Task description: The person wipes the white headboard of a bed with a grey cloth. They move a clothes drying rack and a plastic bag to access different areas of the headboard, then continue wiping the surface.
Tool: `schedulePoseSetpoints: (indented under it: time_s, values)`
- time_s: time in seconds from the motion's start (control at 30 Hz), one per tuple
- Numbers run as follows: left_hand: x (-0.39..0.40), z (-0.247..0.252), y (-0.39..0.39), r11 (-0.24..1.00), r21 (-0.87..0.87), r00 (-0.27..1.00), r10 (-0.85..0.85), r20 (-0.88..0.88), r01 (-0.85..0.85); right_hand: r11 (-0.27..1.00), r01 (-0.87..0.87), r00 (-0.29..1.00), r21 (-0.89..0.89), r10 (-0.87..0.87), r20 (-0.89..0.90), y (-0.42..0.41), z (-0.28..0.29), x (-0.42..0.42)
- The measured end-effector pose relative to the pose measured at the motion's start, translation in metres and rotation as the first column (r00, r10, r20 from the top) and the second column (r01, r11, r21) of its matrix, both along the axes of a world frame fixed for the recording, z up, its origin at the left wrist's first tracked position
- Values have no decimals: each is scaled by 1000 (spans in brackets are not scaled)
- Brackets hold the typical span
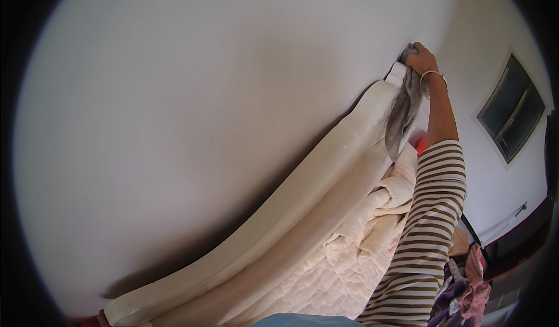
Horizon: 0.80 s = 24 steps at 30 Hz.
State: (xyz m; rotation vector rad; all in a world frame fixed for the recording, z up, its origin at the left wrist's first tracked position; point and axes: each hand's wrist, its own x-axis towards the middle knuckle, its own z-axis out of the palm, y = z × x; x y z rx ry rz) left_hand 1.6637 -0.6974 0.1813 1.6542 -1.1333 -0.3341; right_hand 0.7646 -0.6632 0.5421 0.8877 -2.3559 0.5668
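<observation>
My right hand [422,59] grips a bunched grey cloth [404,104] at the far upper end of a cream headboard [305,170]. Part of the cloth hangs down over the headboard's front, and its lower tip reaches close to the bedding. A pale bangle [441,76] circles the wrist below a striped sleeve [430,222]. The headboard has a stepped, curved top and runs diagonally down to the lower left. My left hand is not plainly in view; a small brown shape [103,318] at the headboard's near end is too cut off to identify.
A white wall [153,130] stands behind the headboard. Cream quilted bedding [332,266] lies along its front. Rumpled purple and pink fabrics [469,287] are at the lower right. A dark-paned window [511,109] is set in the right wall. Something red [419,143] shows behind my arm.
</observation>
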Motion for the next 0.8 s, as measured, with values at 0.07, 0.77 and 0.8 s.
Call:
schedulePoseSetpoints:
  time_s: [0.07,0.77,0.8]
  values:
    - [5,0,0,1000,-4,1000,4,5,-4,999,-5,1000,42,5,-12,0,-3,10]
    - [40,-30,7,990,-78,989,-121,-80,115,943,-247,920,223,301,-252,17,-61,137]
    - [40,-32,6,988,-75,986,-143,-90,136,947,-181,948,266,240,-211,16,-54,145]
